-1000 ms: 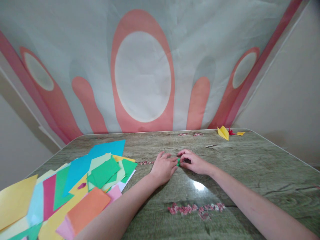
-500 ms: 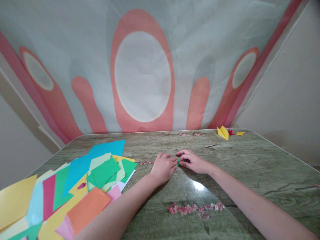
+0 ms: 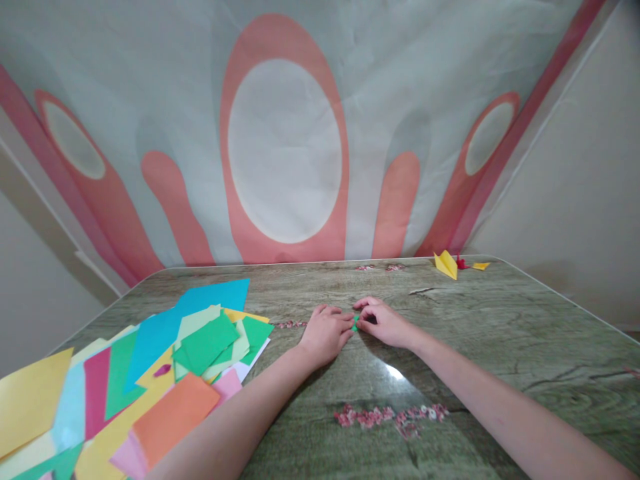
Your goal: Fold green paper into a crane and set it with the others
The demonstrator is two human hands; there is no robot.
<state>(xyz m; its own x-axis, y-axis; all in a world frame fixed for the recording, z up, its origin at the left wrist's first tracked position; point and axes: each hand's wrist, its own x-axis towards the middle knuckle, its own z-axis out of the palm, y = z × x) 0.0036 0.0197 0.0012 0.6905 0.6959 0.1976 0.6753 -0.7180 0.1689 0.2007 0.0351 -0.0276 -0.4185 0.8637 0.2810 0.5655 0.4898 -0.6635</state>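
Between my hands, on the wood-grain table [image 3: 480, 347], lies a small piece of green paper [image 3: 355, 323], mostly hidden by fingers. My right hand [image 3: 383, 323] has its thumb and fingers pinched on the paper's right side. From the other side my left hand [image 3: 327, 333] rests on the tabletop, back upward and fingers stretched toward the paper. Its fingertips are at the paper's left edge. How the green paper is folded is too small to make out.
Loose coloured paper sheets [image 3: 175, 410] are piled across the left of the table. At the far right edge sit a yellow folded paper plane [image 3: 445, 265], a small red folded piece [image 3: 462, 263] and a small yellow piece [image 3: 481, 266]. A printed backdrop [image 3: 285, 147] rises behind.
The view has shifted very slightly. Both hands stay at the green paper, with only a tiny shift of the right-hand fingers.
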